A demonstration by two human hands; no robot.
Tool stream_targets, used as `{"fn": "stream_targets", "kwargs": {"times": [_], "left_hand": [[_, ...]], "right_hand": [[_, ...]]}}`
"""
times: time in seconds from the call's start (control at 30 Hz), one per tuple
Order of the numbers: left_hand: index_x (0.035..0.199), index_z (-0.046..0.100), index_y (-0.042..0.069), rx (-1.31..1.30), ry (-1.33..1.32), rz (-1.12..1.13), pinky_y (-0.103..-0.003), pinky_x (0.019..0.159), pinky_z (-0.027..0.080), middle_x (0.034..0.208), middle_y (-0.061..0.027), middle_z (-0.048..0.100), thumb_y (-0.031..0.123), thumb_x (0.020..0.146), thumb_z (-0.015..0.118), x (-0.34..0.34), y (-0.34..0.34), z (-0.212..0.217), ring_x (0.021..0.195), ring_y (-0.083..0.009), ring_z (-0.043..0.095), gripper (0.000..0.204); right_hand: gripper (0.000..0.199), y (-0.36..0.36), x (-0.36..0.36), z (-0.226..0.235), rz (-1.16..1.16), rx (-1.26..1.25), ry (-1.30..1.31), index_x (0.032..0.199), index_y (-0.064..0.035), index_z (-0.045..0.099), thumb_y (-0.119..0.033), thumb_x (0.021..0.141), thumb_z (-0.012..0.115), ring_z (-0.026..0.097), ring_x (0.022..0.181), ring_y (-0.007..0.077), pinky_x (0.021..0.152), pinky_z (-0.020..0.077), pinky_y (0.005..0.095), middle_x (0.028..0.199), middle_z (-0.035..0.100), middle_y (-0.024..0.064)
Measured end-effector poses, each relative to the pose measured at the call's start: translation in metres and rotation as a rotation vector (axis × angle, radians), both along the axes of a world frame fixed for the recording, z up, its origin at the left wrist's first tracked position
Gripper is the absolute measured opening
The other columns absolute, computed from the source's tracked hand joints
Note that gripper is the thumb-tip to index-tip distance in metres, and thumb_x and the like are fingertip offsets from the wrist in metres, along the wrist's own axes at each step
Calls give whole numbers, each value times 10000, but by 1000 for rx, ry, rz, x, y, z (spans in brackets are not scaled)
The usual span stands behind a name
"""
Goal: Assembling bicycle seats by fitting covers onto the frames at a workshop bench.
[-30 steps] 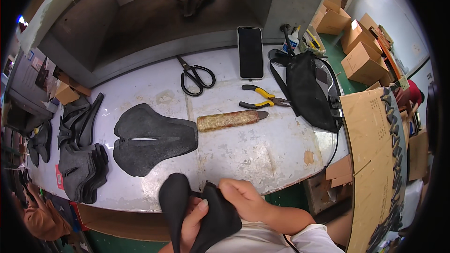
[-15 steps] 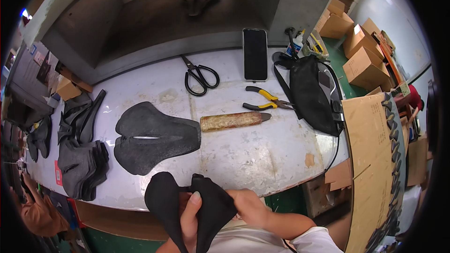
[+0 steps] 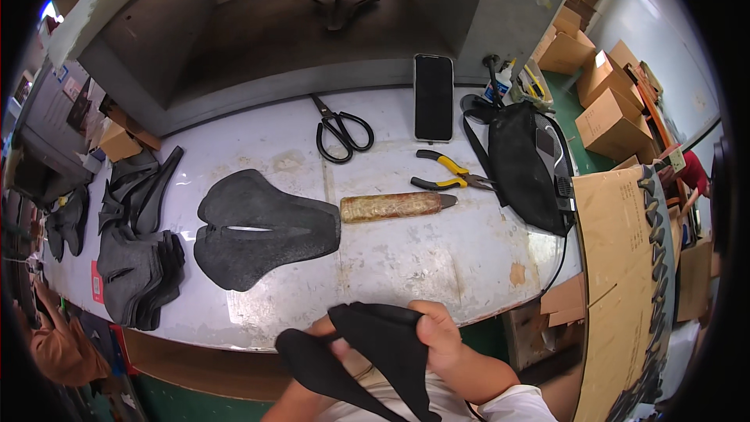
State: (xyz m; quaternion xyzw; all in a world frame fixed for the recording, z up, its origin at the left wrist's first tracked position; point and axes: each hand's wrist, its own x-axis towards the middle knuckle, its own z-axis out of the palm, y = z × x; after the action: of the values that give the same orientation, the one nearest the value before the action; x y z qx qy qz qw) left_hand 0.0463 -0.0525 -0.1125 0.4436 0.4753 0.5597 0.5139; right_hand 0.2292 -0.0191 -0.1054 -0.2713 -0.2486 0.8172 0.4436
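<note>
Both hands, the right hand (image 3: 437, 336) and the half-hidden left hand (image 3: 332, 340), grip a floppy black saddle-shaped cover (image 3: 375, 355) just below the white worktable's (image 3: 437, 258) near edge

The person wears a white short sleeve (image 3: 512, 408) on the right arm and light beige clothing over the lap, while the right hand (image 3: 439, 334) and both forearms are bare, without gloves.

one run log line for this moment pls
both hands grip black saddle cover | left hand under it | right hand on top edge | black saddle pad on table
</note>
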Motion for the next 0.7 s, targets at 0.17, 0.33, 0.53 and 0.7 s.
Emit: {"fn": "stream_targets", "kwargs": {"times": [0.17, 0.33, 0.53, 0.7], "left_hand": [[960, 625, -72, 2, -391, -91, -299, 710, 485, 913, -162, 661, 354, 870, 646, -46, 11, 4, 797, -206, 622, 437], [809, 682, -44, 80, 366, -3, -252, 579, 442, 719, -94, 658, 102, 771, 756, -46, 12, 48, 623, -154, 600, 168], [768, 698, -14, 104, 672, 210, -273, 489, 425, 599, -95, 615, 46, 808, 704, -43, 18, 55, 518, -175, 584, 72], [818, 702, 3, 306, 568, 65, -295, 484, 432, 628, -88, 624, 65, 769, 760, -14, 21, 60, 499, -198, 561, 98]], "right_hand": [[364, 7, 26, 1, 46, 168, -54, 821, -12, 559, -346, 937, 644, 487, 668, 60, 570, 398, 236, 753, 565, 0], [181, 21, 30, 6, -36, 552, -718, 825, -7, 577, -134, 878, 694, 504, 661, 94, 596, 420, 264, 684, 533, 39], [489, 1, 19, 33, -16, 911, -813, 1260, 43, 501, -71, 830, 707, 602, 1051, 285, 899, 485, 338, 1196, 576, 195], [618, -13, -17, 46, 142, 753, -842, 1415, 38, 346, -104, 898, 655, 628, 1068, 352, 884, 520, 396, 1202, 586, 255]]}}
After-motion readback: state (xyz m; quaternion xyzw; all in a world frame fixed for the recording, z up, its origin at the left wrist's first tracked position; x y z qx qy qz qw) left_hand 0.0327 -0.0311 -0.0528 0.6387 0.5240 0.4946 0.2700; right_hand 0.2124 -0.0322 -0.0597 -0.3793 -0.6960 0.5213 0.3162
